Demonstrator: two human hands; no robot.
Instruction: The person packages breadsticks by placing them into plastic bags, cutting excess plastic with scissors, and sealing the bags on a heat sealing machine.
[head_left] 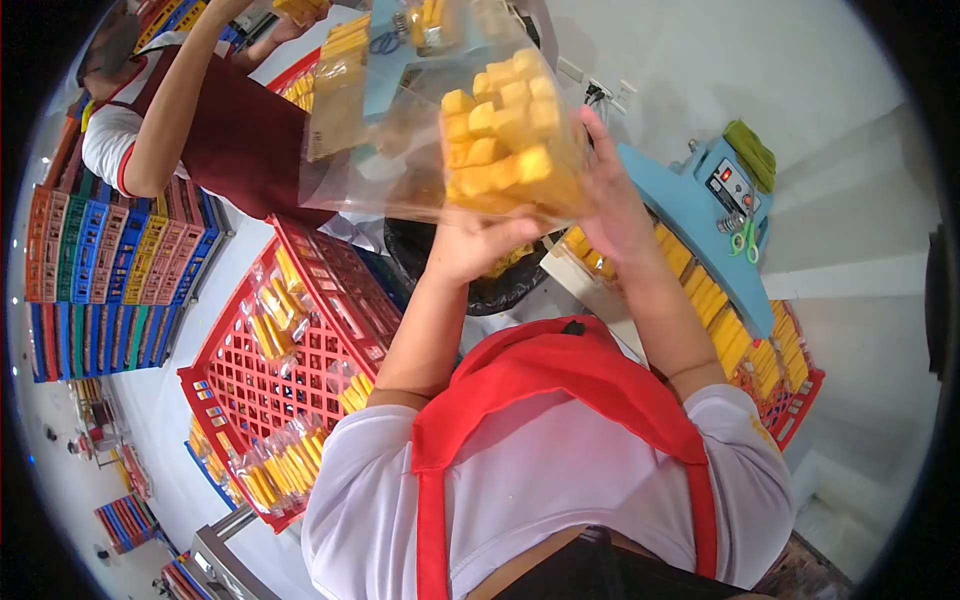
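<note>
Held up before me is a clear plastic bag packed with blocky yellow sticks, their ends facing me. My left hand grips it from below, thumb along the bottom edge. At its right side is my right hand, with fingers against the plastic and partly hidden behind it. The bag's loose, unfilled end stretches to the left. Below the hands, a black-lined bin shows some yellow pieces inside.
A red crate with bagged yellow sticks stands left. On the right, a light-blue machine carries green scissors and a green cloth, above rows of yellow sticks. A co-worker stands upper left, near stacked colored crates.
</note>
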